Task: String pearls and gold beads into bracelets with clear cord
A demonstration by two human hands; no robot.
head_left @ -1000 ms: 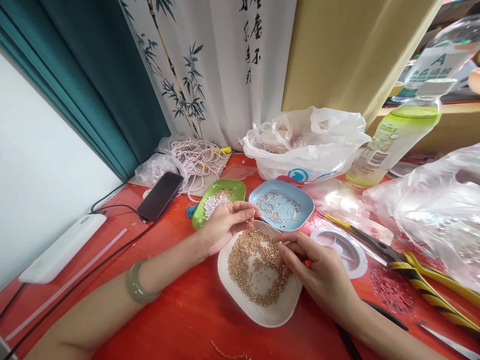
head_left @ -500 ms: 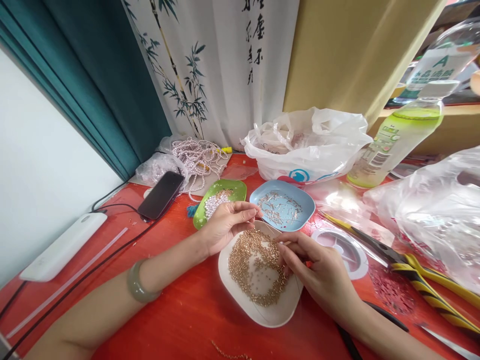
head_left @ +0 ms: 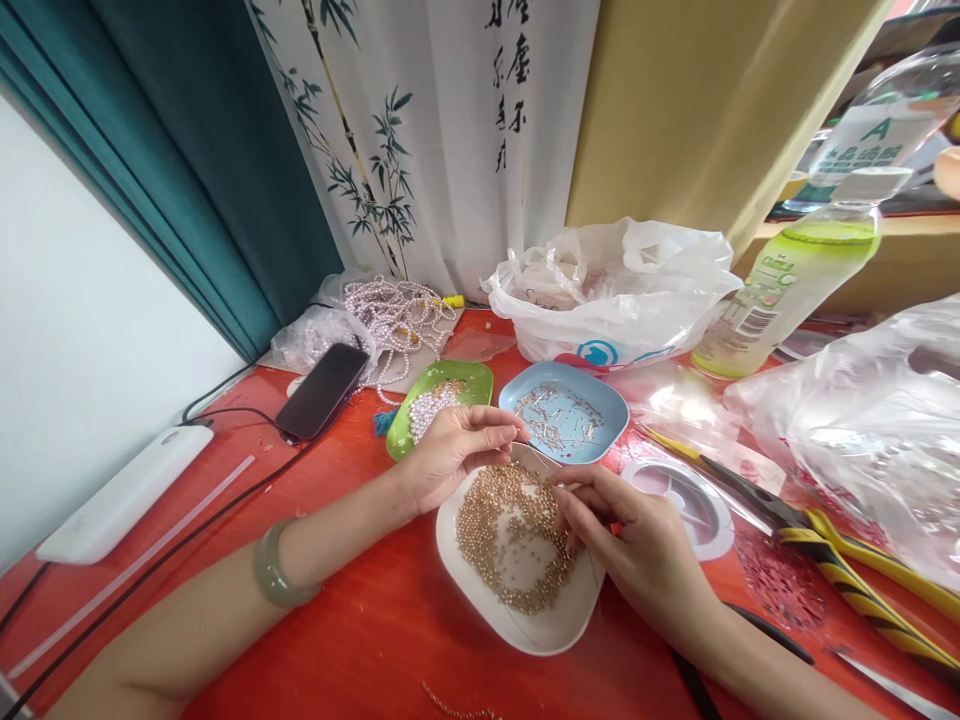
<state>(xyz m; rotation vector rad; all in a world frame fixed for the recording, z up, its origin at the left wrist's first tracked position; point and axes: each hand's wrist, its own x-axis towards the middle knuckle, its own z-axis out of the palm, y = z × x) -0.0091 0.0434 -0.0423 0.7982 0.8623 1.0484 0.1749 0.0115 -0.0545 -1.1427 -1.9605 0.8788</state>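
Note:
My left hand (head_left: 461, 448), with a green bangle (head_left: 279, 565) on its forearm, pinches thumb and forefinger over the far rim of a white plate (head_left: 517, 630). My right hand (head_left: 622, 525) has its fingers pinched over the plate's right side. A thin clear thread (head_left: 544, 457) runs between the two sets of fingertips. Whether a bead sits on it is too small to tell. Many small gold beads (head_left: 480, 540) lie spread in the plate below. A blue plate (head_left: 619, 415) holding thin metallic pieces and a green plate (head_left: 480, 380) with pearly and gold beads stand just beyond.
Yellow-and-black pliers (head_left: 795, 520), a white spool (head_left: 720, 530) and a plastic bag (head_left: 877, 420) lie at right. Behind are a white bag (head_left: 630, 290), a green-topped bottle (head_left: 795, 270) and bead strands (head_left: 397, 310). A phone (head_left: 322, 390) and a white power strip (head_left: 127, 490) lie left.
My left fingertips have shifted very slightly right. The right hand keeps its pinch in almost the same place, and the plates stay put.

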